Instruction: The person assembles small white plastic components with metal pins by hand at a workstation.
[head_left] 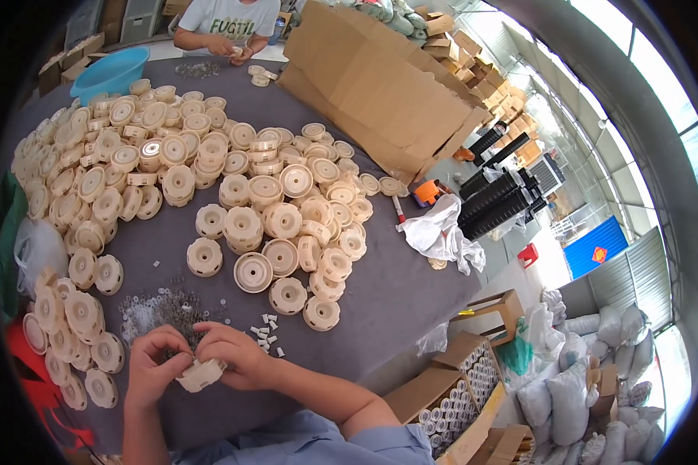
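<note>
A cream round plastic part (pixel 202 377), with small notches in its rim, is held tilted near the table's front edge. My right hand (pixel 239 355) is closed around its right side. Thumb and fingers of my left hand (pixel 157 363) pinch together at the part's upper left; what is between them is too small to make out. Just beyond my hands lies a heap of small metal springs or clips (pixel 180 308), beside a pile of small clear pieces (pixel 139 316). Several small white plugs (pixel 265 332) lie right of my right hand.
Piles of cream round parts (pixel 101 182) cover much of the grey table (pixel 395 287). A blue basin (pixel 116 71), a cardboard sheet (pixel 388 85) and a white cloth bag (pixel 442 232) lie around. Across the table, a person (pixel 229 35) handles a part. Boxes of white cylinders (pixel 450 403) stand at right.
</note>
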`<state>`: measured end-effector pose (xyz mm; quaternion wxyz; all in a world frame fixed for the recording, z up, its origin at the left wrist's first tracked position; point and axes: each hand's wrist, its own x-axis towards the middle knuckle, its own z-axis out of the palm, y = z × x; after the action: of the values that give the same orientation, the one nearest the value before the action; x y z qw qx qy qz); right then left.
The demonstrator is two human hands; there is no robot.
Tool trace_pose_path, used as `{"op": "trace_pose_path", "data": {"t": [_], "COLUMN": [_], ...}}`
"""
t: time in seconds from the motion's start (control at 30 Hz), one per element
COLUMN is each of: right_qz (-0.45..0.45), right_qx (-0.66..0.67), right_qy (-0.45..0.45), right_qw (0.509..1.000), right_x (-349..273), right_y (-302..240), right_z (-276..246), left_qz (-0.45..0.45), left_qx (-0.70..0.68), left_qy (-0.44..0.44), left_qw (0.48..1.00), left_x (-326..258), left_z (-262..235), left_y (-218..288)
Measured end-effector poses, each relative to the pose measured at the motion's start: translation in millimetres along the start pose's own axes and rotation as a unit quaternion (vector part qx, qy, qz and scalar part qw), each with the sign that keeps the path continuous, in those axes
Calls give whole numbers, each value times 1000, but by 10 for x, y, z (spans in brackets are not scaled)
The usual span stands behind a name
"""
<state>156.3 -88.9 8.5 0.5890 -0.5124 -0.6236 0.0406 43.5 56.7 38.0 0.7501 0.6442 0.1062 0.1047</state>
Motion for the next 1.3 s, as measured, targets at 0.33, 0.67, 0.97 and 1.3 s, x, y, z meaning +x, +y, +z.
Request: {"op": "trace_pose_path", "data": {"t": [0.33,0.67,0.97,1.3], "right_qz": [79,111,123,97], "right_qx": [80,104,102,74], "right_qy": [9,16,19,-1], "right_qw": [994,988,987,993], "right_x": [15,-10,-33,-1], "right_y": [-40,-25,-27,-65], "right_z": [7,19,70,-71], "left_qz": [29,39,-7,27], "left_qx": [6,26,34,-25], "left_qy": [13,39,58,-93], "left_qw": [999,998,998,995], "left_x": [14,41,-16,58], "left_z": [-15,-8,-29,-18], "left_y": [-28,-61,-42,1]}}
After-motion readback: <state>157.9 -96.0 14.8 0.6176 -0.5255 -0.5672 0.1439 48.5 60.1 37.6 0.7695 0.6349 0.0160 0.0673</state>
